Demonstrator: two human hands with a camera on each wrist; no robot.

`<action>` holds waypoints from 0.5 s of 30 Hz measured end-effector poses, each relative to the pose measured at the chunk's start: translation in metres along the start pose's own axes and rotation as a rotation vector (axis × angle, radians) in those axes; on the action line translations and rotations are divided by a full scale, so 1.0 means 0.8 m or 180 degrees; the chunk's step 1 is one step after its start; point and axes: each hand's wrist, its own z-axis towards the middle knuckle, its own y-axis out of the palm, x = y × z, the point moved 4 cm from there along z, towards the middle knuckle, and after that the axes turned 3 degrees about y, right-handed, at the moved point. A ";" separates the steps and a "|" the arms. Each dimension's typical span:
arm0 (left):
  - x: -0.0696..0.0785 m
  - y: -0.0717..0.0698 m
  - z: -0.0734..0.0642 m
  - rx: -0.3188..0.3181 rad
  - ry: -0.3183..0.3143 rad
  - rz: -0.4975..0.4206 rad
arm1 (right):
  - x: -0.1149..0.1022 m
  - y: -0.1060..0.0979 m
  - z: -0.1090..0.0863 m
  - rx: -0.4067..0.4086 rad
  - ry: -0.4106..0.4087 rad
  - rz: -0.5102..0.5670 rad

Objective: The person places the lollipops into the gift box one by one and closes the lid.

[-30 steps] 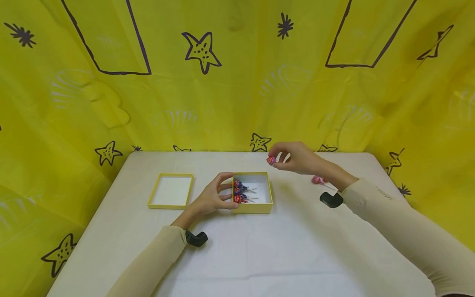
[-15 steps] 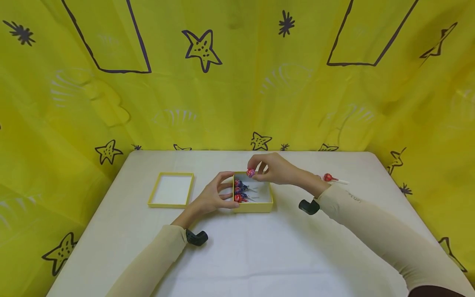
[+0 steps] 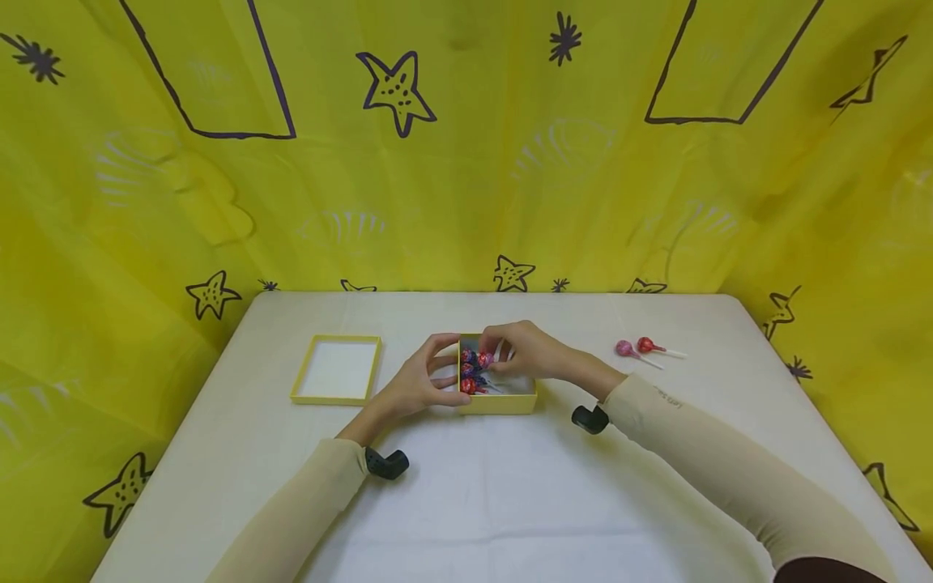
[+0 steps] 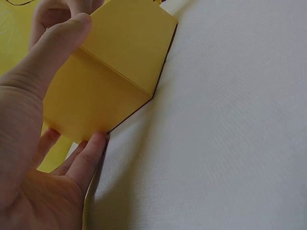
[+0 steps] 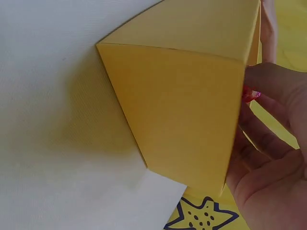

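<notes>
A yellow open box (image 3: 503, 406) stands mid-table with several wrapped lollipops (image 3: 470, 386) along its left side, sticks pointing right. My left hand (image 3: 417, 384) grips the box's left end, thumb at the near corner and fingers spread along the left and far sides. In the left wrist view, the thumb and fingertips touch the yellow wall (image 4: 96, 103). Inside the box, my right hand (image 3: 535, 350) pinches a pink-red lollipop (image 3: 486, 359) by its head, beside the other lollipops. The box wall (image 5: 177, 110) hides part of that hand in the right wrist view.
A shallow yellow-rimmed lid (image 3: 338, 370) with a white inside lies left of the box. To the right, a pink lollipop (image 3: 624, 349) and a red lollipop (image 3: 646, 346) lie on the white tablecloth (image 3: 466, 494). A yellow patterned curtain (image 3: 452, 186) hangs behind the table.
My right hand has carried the lollipop leftward and down from beyond the box's right side into the box. Both lollipops on the table are now uncovered. The left hand keeps its grip.
</notes>
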 end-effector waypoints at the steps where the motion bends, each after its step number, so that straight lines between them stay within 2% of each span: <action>1: 0.000 0.000 0.000 -0.0002 -0.0003 0.0005 | 0.000 0.001 0.000 -0.0011 -0.0004 -0.0011; 8: 0.002 0.000 0.001 0.0001 -0.0003 0.0011 | -0.001 0.009 0.003 -0.0090 0.0029 -0.0124; 15: -0.001 0.001 0.001 -0.0021 0.0015 -0.0002 | 0.003 0.018 0.007 -0.0131 0.0167 -0.0210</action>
